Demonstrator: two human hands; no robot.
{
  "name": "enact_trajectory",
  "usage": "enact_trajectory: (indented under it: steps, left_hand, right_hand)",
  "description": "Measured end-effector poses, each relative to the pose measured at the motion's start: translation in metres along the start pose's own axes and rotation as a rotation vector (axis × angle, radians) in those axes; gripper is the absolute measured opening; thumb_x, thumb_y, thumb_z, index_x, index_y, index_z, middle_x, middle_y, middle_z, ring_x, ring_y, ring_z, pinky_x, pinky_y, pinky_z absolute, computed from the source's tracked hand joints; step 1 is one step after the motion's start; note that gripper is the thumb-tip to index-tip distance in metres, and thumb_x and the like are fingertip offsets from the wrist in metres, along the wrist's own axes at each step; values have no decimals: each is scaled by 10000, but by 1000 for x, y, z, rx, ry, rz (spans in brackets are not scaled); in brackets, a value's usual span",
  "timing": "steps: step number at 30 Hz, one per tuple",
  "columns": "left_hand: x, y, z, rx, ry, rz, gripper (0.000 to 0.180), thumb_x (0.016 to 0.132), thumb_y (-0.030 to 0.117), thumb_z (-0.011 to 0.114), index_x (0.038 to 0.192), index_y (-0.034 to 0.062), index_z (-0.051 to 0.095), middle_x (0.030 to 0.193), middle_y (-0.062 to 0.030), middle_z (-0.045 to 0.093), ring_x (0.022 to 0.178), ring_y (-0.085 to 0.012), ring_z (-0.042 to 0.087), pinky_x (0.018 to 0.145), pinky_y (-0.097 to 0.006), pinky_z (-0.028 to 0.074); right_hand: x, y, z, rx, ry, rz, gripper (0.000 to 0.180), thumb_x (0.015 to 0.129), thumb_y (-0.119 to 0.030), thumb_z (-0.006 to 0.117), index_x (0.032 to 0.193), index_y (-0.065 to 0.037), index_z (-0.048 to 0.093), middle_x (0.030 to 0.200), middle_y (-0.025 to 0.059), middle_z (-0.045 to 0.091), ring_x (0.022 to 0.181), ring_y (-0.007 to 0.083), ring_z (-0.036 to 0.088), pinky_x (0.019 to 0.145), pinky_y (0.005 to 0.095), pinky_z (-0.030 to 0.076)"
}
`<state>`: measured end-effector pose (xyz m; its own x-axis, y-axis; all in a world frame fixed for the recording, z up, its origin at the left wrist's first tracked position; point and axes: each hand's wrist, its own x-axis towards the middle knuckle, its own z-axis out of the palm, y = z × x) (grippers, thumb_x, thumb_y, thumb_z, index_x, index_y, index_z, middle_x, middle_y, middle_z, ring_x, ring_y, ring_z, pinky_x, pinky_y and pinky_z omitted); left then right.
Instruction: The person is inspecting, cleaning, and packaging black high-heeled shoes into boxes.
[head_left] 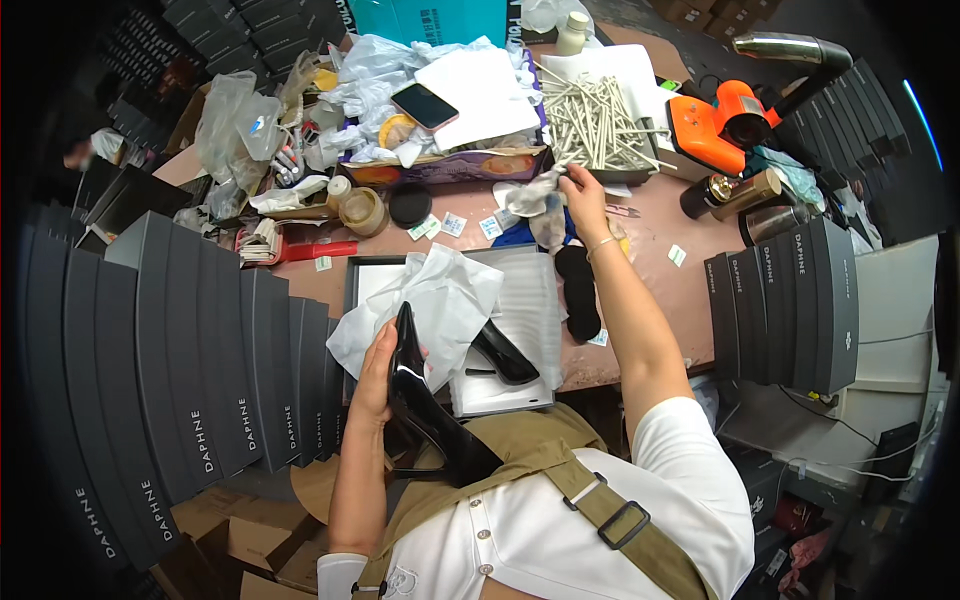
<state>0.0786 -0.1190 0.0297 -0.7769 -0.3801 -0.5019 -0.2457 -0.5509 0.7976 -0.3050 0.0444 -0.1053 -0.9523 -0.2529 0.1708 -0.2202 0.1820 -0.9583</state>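
A glossy black high-heeled shoe (412, 395) is in my left hand (377, 375), its pointed end up and its heel end low against my apron. Beneath it an open grey shoebox (545, 395) holds a second black high-heeled shoe (505, 355), with white tissue paper (440, 290) crumpled over the box's left side. My right hand (585, 200) reaches across the table, its thumb and fingers pinched on the upper end of a stained grey-white cloth (545, 208). Just beyond those fingers lies a tray of thin pale sticks (600, 120).
Stacked grey shoeboxes stand at left (190, 350) and right (785, 305). A phone (425, 106) lies on paper over a carton of plastic wrap. At the back right is an orange heat tool (715, 125). Jars (363, 211) and black pads (577, 295) sit nearby. Another person (95, 150) is far left.
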Motion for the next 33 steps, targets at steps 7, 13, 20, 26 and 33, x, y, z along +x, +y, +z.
enact_trajectory:
  steps: [7, 13, 20, 26, 33]
  left_hand:
    - [4, -4, -3, -13, 9, 24, 527, 977, 498, 389, 1285, 77, 466, 803, -65, 603, 649, -158, 619, 560, -258, 498]
    - [18, 2, 26, 149, -145, -18, 472, 1011, 418, 371, 1272, 49, 509, 896, -14, 605, 757, -69, 564, 675, -208, 468]
    - [16, -5, 31, 173, -200, -10, 503, 1016, 431, 351, 1263, 23, 510, 945, 4, 579, 791, -47, 531, 704, -191, 452]
    - [5, -12, 36, 121, -164, 11, 461, 1015, 405, 377, 1239, 30, 522, 1001, -10, 589, 866, -72, 557, 755, -214, 469]
    - [-2, -10, 24, 80, -152, 59, 431, 1022, 359, 372, 1244, 21, 520, 1065, -26, 590, 930, -78, 559, 826, -222, 458]
  right_hand:
    - [-127, -33, -76, -803, -281, -14, 576, 713, -262, 773, 1168, -59, 485, 1126, 212, 517, 1017, 414, 538, 856, 453, 457]
    - [-203, 56, -83, -678, -139, -161, 462, 799, -91, 610, 1237, -18, 481, 1211, 220, 484, 1087, 376, 511, 910, 436, 436]
    - [-259, -235, -59, -43, -679, -425, 383, 761, -33, 643, 1135, -45, 562, 1021, 133, 577, 958, 250, 593, 792, 359, 491]
    - [-258, -235, 15, -196, -537, -569, 163, 788, -82, 689, 896, -47, 573, 794, 119, 547, 667, 299, 581, 571, 372, 475]
    - [-297, -243, 6, -223, -691, -594, 201, 745, -75, 723, 881, -51, 578, 754, 114, 559, 652, 296, 590, 562, 357, 488]
